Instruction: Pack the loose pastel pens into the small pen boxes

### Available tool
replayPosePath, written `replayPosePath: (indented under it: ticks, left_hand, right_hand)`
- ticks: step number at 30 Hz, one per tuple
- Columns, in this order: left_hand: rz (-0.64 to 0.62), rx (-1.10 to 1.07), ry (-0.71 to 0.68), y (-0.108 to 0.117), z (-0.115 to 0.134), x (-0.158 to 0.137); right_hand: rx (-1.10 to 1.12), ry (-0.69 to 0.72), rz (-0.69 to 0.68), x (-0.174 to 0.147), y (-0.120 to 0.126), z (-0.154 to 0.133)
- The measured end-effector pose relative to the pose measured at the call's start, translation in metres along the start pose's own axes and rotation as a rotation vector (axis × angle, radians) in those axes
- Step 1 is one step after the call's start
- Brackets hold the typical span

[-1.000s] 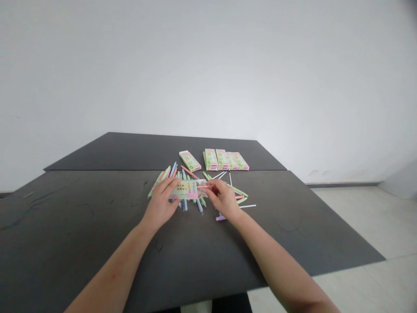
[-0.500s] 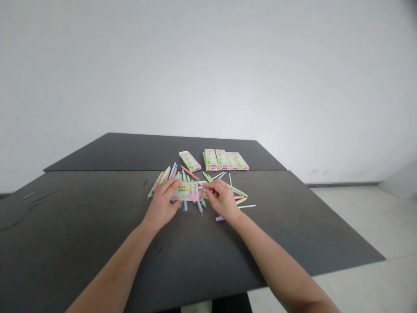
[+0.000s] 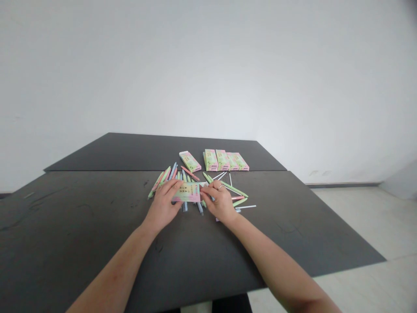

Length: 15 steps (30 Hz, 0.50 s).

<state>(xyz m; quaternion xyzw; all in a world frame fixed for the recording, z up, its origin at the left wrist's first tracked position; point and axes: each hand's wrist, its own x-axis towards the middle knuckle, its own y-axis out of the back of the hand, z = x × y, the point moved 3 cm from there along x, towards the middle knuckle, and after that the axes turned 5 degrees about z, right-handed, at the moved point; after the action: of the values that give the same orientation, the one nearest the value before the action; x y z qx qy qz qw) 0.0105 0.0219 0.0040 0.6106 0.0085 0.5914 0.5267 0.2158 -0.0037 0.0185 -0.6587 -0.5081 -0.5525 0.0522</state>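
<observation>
My left hand [image 3: 163, 201] grips a small pastel pink-and-green pen box [image 3: 187, 192] by its left end, printed face up, above a pile of pens. At the box's right end, the closed fingertips of my right hand [image 3: 219, 201] touch the opening, where a white flap [image 3: 203, 184] shows. A bit of blue [image 3: 213, 198] appears between the right thumb and fingers; whether that pen is held or lies underneath is unclear. Green, pink and blue pens [image 3: 185, 206] lie below the box. More green pens [image 3: 239, 191] and a red pen [image 3: 237, 198] lie beyond the right hand.
Several matching boxes [image 3: 223, 161] stand in a row at the back of the dark table [image 3: 81, 226], with one tilted box [image 3: 190, 161] left of them. Thin white sticks [image 3: 246, 206] lie among the pens at right. A pale wall [image 3: 208, 69] rises behind.
The pink pen at the box's opening no longer shows. My right fingers now press close to that end, and the blue bits around my right hand have come into view.
</observation>
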Motion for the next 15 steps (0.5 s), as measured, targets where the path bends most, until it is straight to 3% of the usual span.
replayPosePath:
  ticks: [15]
  left_hand:
    - [0.017, -0.049, 0.059, -0.003, -0.01, -0.001]
  right_hand:
    - [0.129, -0.014, -0.103, 0.005, 0.021, 0.008]
